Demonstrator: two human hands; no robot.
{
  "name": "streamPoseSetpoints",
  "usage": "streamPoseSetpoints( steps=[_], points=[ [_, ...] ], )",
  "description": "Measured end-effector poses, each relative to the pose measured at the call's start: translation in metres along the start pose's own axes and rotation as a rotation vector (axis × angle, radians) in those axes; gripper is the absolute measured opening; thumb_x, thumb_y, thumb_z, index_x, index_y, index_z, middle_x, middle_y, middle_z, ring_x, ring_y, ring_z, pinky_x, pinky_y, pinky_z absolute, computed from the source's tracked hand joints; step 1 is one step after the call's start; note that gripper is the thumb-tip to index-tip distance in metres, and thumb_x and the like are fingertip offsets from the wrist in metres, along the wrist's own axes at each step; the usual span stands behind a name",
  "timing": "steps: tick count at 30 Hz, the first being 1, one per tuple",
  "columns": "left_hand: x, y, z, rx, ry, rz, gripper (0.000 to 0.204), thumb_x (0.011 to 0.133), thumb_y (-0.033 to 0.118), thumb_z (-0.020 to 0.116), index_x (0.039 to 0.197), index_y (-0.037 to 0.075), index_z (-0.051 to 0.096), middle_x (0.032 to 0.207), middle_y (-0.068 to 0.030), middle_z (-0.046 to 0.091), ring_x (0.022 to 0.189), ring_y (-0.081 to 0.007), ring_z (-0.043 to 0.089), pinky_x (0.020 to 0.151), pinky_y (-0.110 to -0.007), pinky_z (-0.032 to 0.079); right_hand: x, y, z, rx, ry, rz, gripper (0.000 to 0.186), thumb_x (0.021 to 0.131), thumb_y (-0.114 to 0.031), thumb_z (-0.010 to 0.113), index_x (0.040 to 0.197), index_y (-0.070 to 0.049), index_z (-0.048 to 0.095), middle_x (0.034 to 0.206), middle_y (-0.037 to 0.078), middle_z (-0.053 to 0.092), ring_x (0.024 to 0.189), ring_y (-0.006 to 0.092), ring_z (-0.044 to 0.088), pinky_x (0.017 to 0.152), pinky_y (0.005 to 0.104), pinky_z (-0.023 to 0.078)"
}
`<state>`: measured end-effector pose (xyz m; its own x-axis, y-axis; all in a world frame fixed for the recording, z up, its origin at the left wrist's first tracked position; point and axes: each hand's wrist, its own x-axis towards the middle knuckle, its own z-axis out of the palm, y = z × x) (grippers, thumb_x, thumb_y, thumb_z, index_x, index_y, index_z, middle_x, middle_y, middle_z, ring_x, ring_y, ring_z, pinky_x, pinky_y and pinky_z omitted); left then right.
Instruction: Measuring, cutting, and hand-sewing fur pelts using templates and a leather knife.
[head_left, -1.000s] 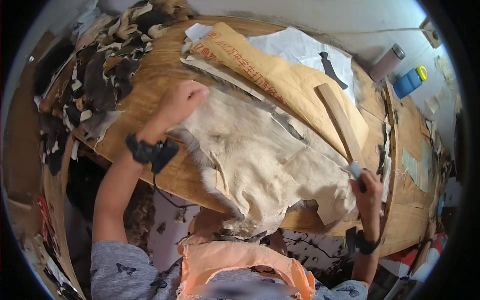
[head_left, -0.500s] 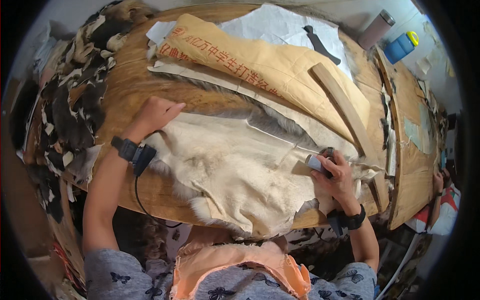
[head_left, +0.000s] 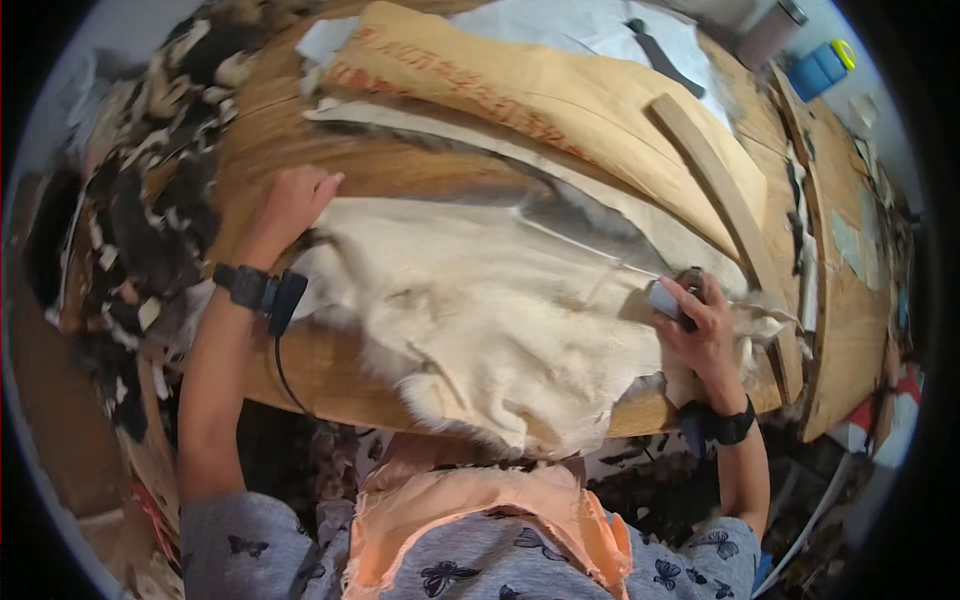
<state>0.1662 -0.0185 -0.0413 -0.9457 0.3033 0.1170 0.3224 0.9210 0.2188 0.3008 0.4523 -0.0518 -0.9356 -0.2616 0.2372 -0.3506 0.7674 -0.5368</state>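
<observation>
A pale fur pelt (head_left: 490, 290) lies skin side up at the front of the wooden table (head_left: 262, 375), with grey fur showing along its edges. Its upper left corner meets my left hand (head_left: 287, 207), which is closed there with the thumb stretched out; the fingertips are hidden. Over the right part of the pelt, my right hand (head_left: 705, 340) grips a small grey and black hand tool (head_left: 665, 298), whose lower side is hidden. Behind lies a second strip of pelt (head_left: 610, 205), fur showing along its near edge.
Brown paper (head_left: 480, 75) with red print covers the back, under a curved wooden strip (head_left: 710, 180). A black-handled tool (head_left: 665, 60) rests on white sheets (head_left: 560, 30). Dark fur scraps (head_left: 170, 200) pile up left. A flask (head_left: 770, 35) and blue bottle (head_left: 820, 70) stand back right.
The whole view has shifted, so the table and pelt sit slightly higher and farther right. Against the pelt, both hands keep nearly the same places, and the right still grips the tool.
</observation>
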Motion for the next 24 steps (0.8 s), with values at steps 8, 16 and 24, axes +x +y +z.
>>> streamPoseSetpoints(
  steps=[8,16,24],
  points=[
    [-0.070,0.076,-0.001,0.114,-0.189,0.416,0.050,0.090,0.035,0.044,0.133,0.009,0.036,0.141,-0.0107,0.032,0.129,-0.0305,0.030,0.105,-0.047,0.022,-0.012,-0.011,-0.011,-0.240,0.035,0.169,0.031,0.068,-0.014,0.069,0.097,-0.005,0.062,0.081,0.013,0.051,0.069,0.0287,0.054,0.061,0.0354,0.044],
    [-0.072,0.042,0.005,0.058,-0.351,0.224,0.060,0.092,0.046,0.036,0.139,0.011,0.025,0.147,-0.0090,0.017,0.135,-0.0265,0.014,0.108,-0.047,0.010,-0.025,-0.010,-0.006,-0.409,0.105,0.286,0.022,0.075,-0.017,0.065,0.088,-0.001,0.057,0.082,0.017,0.054,0.074,0.0368,0.054,0.065,0.0411,0.042],
    [-0.068,0.043,-0.006,0.088,-0.280,0.048,0.062,0.088,0.043,0.046,0.136,0.008,0.030,0.144,-0.0105,0.024,0.133,-0.0262,0.019,0.107,-0.050,0.012,-0.021,-0.010,-0.014,-0.570,0.048,0.285,0.016,0.076,-0.015,0.061,0.086,-0.005,0.056,0.082,0.015,0.057,0.074,0.0360,0.057,0.063,0.0428,0.045]
  ],
)
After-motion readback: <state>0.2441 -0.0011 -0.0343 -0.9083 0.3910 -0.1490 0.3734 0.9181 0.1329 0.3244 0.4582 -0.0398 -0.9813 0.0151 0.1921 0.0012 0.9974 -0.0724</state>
